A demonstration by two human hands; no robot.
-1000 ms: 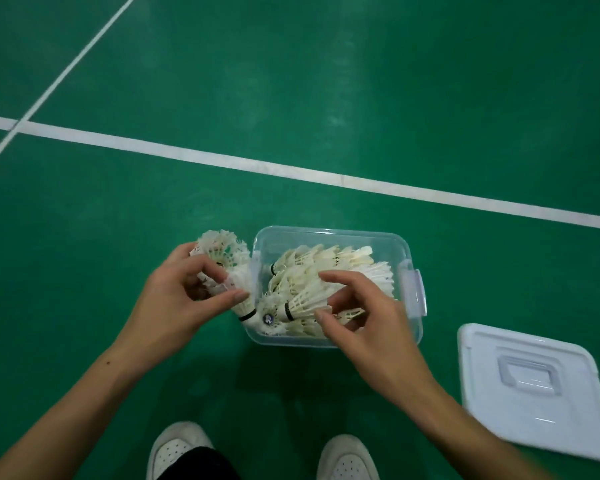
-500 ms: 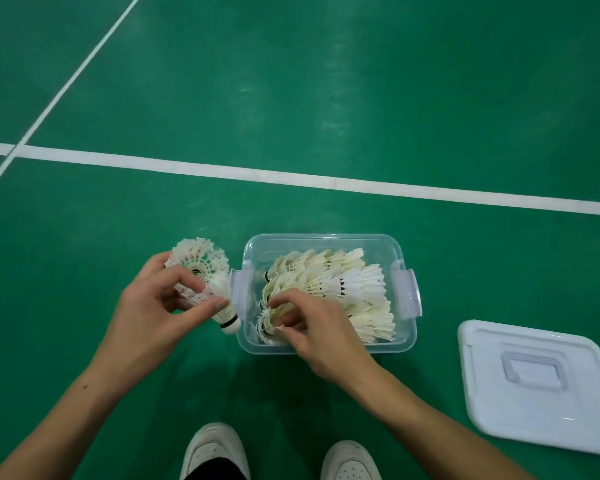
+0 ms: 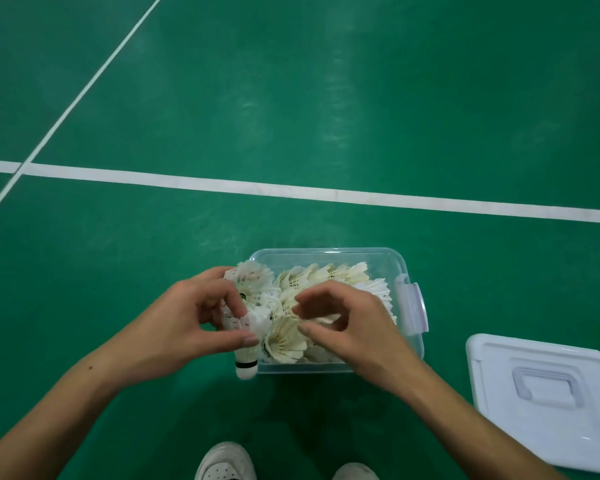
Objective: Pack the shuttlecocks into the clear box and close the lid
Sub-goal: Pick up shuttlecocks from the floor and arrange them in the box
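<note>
Nearest, two white shoes [image 3: 224, 462] stand on the green court floor [image 3: 118, 289]. To the right lies the white lid [image 3: 548, 400], flat on the floor with its handle up, well apart from the box and not yet fitted. Just beyond the shoes, the left hand [image 3: 187, 327] pinches a stack of shuttlecocks [image 3: 248, 306] between thumb and fingers, its cork tip pointing near, down over the near left corner of the clear box [image 3: 371, 258]. The right hand [image 3: 354, 323] hovers over the feathers already packed inside [image 3: 326, 278], fingers curled but apart, gripping nothing I can see. Farther off, white court lines [image 3: 291, 190] cross the floor.

The held stack sits partly outside the box wall; if released here it would likely tip onto the floor. The packed feathers also seem to rise close to the rim, so pressing the lid on could crush them, or the side latch [image 3: 414, 306] may fail to catch
</note>
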